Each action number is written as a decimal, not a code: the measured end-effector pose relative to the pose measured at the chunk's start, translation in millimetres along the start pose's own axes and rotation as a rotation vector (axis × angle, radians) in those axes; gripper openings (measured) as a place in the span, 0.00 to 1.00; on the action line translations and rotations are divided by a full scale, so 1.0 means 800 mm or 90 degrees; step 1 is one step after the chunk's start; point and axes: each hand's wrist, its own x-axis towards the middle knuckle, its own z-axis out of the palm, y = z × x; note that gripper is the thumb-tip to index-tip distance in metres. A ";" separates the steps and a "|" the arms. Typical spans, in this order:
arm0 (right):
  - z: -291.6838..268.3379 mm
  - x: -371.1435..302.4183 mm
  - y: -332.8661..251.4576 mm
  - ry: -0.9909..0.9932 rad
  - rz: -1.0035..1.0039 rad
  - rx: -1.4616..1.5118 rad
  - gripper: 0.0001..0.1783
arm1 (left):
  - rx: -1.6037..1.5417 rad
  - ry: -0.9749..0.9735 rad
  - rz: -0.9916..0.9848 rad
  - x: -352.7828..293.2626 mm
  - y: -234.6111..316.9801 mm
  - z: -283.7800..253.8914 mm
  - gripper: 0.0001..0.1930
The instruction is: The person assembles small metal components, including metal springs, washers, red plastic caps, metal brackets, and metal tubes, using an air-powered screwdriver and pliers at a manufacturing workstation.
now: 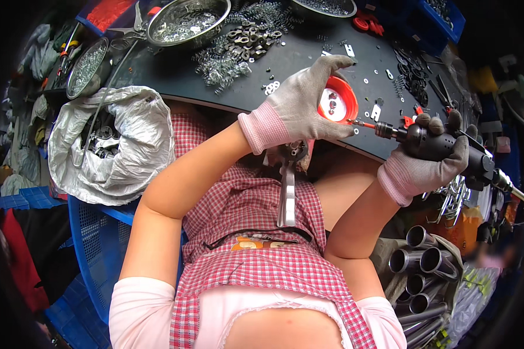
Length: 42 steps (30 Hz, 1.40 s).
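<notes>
My left hand [300, 102], in a grey knit glove with a pink cuff, grips the top of a long flat metal bracket [286, 195] that hangs down over my checked apron. My right hand [428, 160], gloved the same way, is closed around a black powered screwdriver [448, 148]. Its orange-tipped bit [364, 123] points left and meets the part under my left palm. Just behind my left hand sits a small red round dish [342, 102] with a few screws in it, on the dark workbench [308, 55].
Metal bowls of washers [186, 20] and loose heaps of springs and nuts [239, 49] cover the bench's far side. A grey sack of metal parts [116, 145] rests on a blue crate [93, 232] at my left. Steel tubes [422, 262] lie at my lower right.
</notes>
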 end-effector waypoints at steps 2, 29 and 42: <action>-0.001 0.000 -0.002 0.003 -0.008 0.031 0.24 | -0.028 -0.082 0.017 0.016 -0.002 0.000 0.46; -0.055 0.006 0.021 0.113 -0.076 0.053 0.23 | 0.842 -0.264 0.256 0.140 -0.079 -0.091 0.38; -0.061 0.009 0.025 0.146 -0.109 -0.112 0.24 | -0.095 0.869 0.212 -0.189 -0.020 -0.478 0.35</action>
